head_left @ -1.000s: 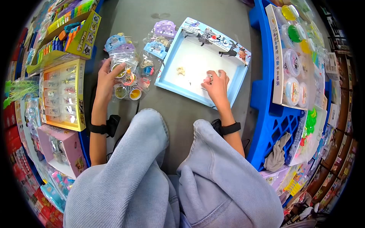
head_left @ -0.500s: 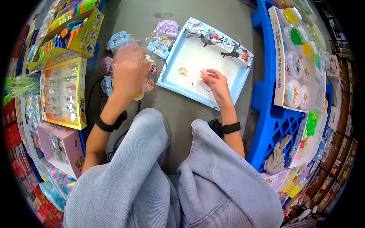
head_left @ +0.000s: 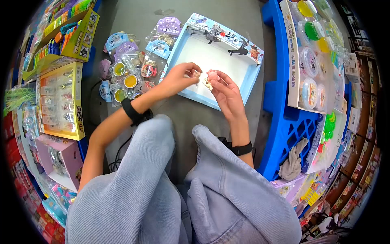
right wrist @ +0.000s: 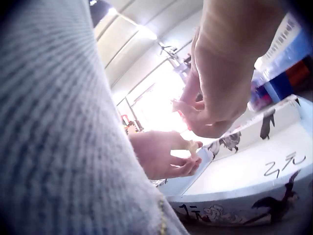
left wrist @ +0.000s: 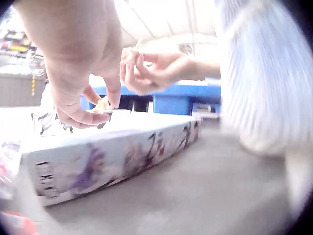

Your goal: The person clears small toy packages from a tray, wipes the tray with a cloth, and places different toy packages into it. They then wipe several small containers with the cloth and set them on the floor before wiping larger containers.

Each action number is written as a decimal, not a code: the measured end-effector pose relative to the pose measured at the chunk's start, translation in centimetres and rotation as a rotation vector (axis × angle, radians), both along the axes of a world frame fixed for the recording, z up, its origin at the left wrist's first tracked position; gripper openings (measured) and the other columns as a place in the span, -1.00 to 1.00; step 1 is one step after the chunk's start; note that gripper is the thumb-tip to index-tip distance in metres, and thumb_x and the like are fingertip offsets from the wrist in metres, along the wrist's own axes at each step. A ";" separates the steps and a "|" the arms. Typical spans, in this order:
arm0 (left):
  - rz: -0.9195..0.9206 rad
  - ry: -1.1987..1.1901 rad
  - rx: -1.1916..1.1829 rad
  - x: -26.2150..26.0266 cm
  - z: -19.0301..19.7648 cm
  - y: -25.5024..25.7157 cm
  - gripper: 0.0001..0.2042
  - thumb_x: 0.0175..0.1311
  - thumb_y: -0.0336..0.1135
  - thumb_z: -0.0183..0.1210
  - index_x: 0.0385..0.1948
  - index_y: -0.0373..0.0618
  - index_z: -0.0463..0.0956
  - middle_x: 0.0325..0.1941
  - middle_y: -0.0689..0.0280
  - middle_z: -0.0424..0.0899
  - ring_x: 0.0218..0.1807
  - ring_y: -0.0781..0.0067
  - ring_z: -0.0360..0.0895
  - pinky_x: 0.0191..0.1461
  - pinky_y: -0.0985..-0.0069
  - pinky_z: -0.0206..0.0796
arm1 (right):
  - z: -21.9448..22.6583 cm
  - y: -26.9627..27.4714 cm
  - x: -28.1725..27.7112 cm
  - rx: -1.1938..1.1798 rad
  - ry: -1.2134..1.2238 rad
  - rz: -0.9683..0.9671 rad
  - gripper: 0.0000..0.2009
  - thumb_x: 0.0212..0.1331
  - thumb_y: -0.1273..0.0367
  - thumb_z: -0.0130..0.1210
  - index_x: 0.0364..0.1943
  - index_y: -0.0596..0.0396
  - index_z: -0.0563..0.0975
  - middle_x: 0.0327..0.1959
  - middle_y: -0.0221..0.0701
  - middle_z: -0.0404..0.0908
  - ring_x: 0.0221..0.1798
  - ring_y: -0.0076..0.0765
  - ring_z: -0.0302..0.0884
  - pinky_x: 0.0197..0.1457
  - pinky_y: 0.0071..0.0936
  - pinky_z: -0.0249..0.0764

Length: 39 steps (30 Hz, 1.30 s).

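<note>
Over the near left part of a shallow light-blue and white cardboard box [head_left: 203, 100], my left hand [head_left: 178, 80] pinches a small cream-coloured piece [head_left: 196, 75] between thumb and fingers. Close beside it on the right, my right hand [head_left: 228, 92] holds a small pink piece [head_left: 212, 75] and a pale yellowish one [head_left: 208, 84] at its fingertips. What these little pieces are cannot be made out. In the left wrist view, the left fingers curl round a yellowish piece [left wrist: 102, 104] above the box's edge. The right wrist view shows both hands held up over the box.
Plastic-bagged toys [head_left: 130, 77] with small round tubs and header cards lie left of the box. Blue plastic crates [head_left: 274, 134] with boxed goods flank the right side. Display boxes [head_left: 63, 99] line the left. My denim-covered knees [head_left: 156, 134] rise in front.
My left hand has left the bagged toys and moved right over the box, where it now pinches a cream piece. My right hand has lifted from the box floor with small pieces.
</note>
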<state>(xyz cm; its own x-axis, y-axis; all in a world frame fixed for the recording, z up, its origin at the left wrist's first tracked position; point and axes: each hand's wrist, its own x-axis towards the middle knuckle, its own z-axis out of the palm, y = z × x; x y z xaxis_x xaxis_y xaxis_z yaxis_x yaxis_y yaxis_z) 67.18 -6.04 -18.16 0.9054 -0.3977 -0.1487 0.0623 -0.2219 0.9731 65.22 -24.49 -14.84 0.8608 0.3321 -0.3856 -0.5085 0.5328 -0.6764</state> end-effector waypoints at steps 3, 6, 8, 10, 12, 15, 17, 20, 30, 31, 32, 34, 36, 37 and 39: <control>0.202 0.874 -0.832 -1.3 2.8 -0.1 -0.75 0.11 -0.40 -0.05 -0.16 -0.24 0.41 -0.18 0.16 0.47 -0.10 0.26 0.47 0.06 0.25 0.34 | 1.4 1.0 -1.2 -0.359 -0.240 0.031 -0.66 0.04 0.58 0.07 -0.04 0.23 0.41 -0.12 -0.32 0.45 -0.10 -0.44 0.47 0.00 -0.48 0.45; -0.032 1.084 -1.295 -2.0 2.5 -0.5 -0.72 0.25 -0.17 -0.07 -0.27 -0.22 0.47 -0.21 0.15 0.52 -0.07 0.19 0.49 0.06 0.24 0.36 | 4.7 1.1 -2.6 -0.869 -0.609 0.069 -0.65 -0.05 0.56 0.12 -0.08 0.16 0.47 -0.11 -0.28 0.44 -0.14 -0.40 0.48 -0.11 -0.47 0.50; 0.245 1.208 -1.038 -2.0 3.9 -1.5 -0.73 0.27 -0.16 -0.06 -0.35 -0.19 0.45 -0.28 0.16 0.52 -0.12 0.19 0.51 -0.12 0.37 0.48 | 7.4 -0.6 -3.6 -1.202 -0.744 0.002 -0.64 -0.07 0.54 0.14 -0.08 0.14 0.47 -0.09 -0.27 0.44 -0.15 -0.34 0.48 -0.12 -0.47 0.49; 0.386 1.238 -0.965 -1.9 3.2 -1.8 -0.74 0.28 -0.17 -0.05 -0.50 -0.15 0.42 -0.46 0.28 0.43 -0.38 0.40 0.48 -0.44 0.62 0.43 | 11.2 -4.5 -4.5 -1.455 -0.710 -0.167 -0.65 -0.07 0.52 0.15 -0.10 0.12 0.49 -0.11 -0.31 0.47 -0.18 -0.37 0.48 -0.17 -0.53 0.45; 0.104 1.216 -1.256 -1.8 0.4 -0.4 -0.73 0.29 -0.20 -0.04 -0.60 -0.11 0.37 -0.57 0.39 0.28 -0.62 0.66 0.25 -0.67 0.78 0.15 | 13.9 -10.1 -5.9 -1.572 -0.308 -0.363 -0.71 0.04 0.44 0.14 -0.10 0.13 0.49 -0.17 -0.35 0.52 -0.23 -0.47 0.46 -0.20 -0.55 0.40; 0.184 1.162 -1.158 -2.0 2.4 1.2 -0.70 0.28 -0.19 -0.05 -0.67 -0.04 0.31 -0.62 0.46 0.18 -0.73 0.75 0.02 -0.74 0.78 -0.11 | 12.8 -21.7 -9.2 -2.182 -0.257 -0.291 -0.53 0.11 0.14 0.08 0.05 0.11 0.39 -0.04 -0.08 0.46 0.04 -0.08 0.40 0.09 -0.23 0.29; 0.239 1.097 -1.109 -2.2 2.8 2.7 -0.70 0.26 -0.17 -0.04 -0.69 0.01 0.28 -0.62 0.47 0.19 -0.76 0.76 -0.01 -0.77 0.77 -0.18 | 9.1 -27.9 -11.9 -2.580 -0.038 -0.223 -0.38 0.10 -0.02 0.01 0.16 0.08 0.27 0.04 -0.01 0.40 0.08 0.12 0.33 0.19 -0.04 0.15; 0.411 0.746 -0.895 -2.9 4.6 5.7 -0.68 0.25 -0.11 -0.03 -0.70 0.04 0.23 -0.63 0.50 0.20 -0.75 0.81 -0.03 -0.78 0.79 -0.22 | 4.1 -35.6 -15.0 -1.960 0.385 0.151 -0.27 0.05 -0.15 -0.08 0.22 0.03 0.19 0.19 0.04 0.21 0.16 0.30 0.22 0.21 0.02 0.12; 0.531 -0.912 1.352 -2.7 2.7 12.0 -0.88 0.12 -0.36 0.12 -0.35 -0.17 0.49 -0.14 0.15 0.48 -0.13 0.10 0.48 -0.06 0.34 0.30 | 11.2 -19.3 -12.4 -2.384 -0.543 -0.453 -0.70 0.16 0.40 -0.03 -0.04 0.23 0.42 -0.18 -0.08 0.46 -0.12 0.03 0.41 -0.01 -0.23 0.31; 0.552 -0.829 1.281 -3.1 3.3 11.1 -0.84 0.09 -0.39 0.12 -0.29 -0.20 0.48 0.02 0.11 0.41 0.06 -0.05 0.35 0.10 0.30 0.21 | 12.2 -16.2 -10.9 -2.321 -0.668 -0.444 -0.72 0.14 0.46 -0.02 -0.05 0.24 0.42 -0.19 -0.11 0.46 -0.11 -0.01 0.41 0.00 -0.27 0.31; 0.552 -0.830 1.276 -3.5 3.1 10.2 -0.84 0.09 -0.39 0.12 -0.29 -0.20 0.48 0.02 0.11 0.41 0.06 -0.05 0.35 0.10 0.30 0.21 | 12.9 -12.3 -9.1 -2.178 -0.767 -0.458 -0.73 0.13 0.51 -0.03 -0.05 0.25 0.42 -0.19 -0.16 0.46 -0.09 -0.12 0.41 0.03 -0.33 0.30; 0.477 -0.652 0.687 -4.4 2.1 8.5 -0.81 0.09 -0.42 0.13 -0.24 -0.22 0.45 0.11 0.12 0.33 0.13 0.05 0.30 0.12 0.35 0.21 | 11.3 -7.7 -5.7 -1.842 -0.946 -0.468 -0.66 0.03 0.53 0.03 -0.03 0.15 0.44 -0.12 -0.16 0.44 -0.05 -0.04 0.39 0.03 -0.27 0.32; 0.371 -0.318 0.409 -5.2 3.0 5.1 -0.73 0.09 -0.45 0.11 -0.14 -0.26 0.40 0.11 0.05 0.30 0.17 0.02 0.25 0.12 0.31 0.20 | 6.8 -5.1 -1.6 -1.863 -1.215 -0.220 -0.55 -0.06 0.43 0.14 0.04 -0.01 0.42 -0.11 -0.26 0.43 -0.03 -0.12 0.38 0.02 -0.26 0.28; 0.374 -0.319 0.411 -5.0 2.3 4.0 -0.73 0.09 -0.45 0.11 -0.14 -0.26 0.40 0.11 0.05 0.30 0.17 0.02 0.25 0.12 0.31 0.20 | 4.8 -3.6 0.0 -1.994 -1.148 0.124 -0.53 -0.05 0.30 0.17 0.05 -0.10 0.42 -0.09 -0.30 0.42 0.00 -0.14 0.33 0.01 -0.17 0.25; 0.388 -0.641 0.601 -4.1 -0.1 2.3 -0.62 0.08 -0.49 0.09 -0.01 -0.30 0.32 0.05 -0.01 0.32 0.05 0.01 0.34 0.02 0.28 0.26 | -1.6 -2.4 1.6 -1.946 -1.130 0.371 -0.51 0.04 0.08 0.08 0.13 -0.36 0.34 0.06 -0.27 0.31 0.16 0.02 0.09 -0.03 0.13 0.17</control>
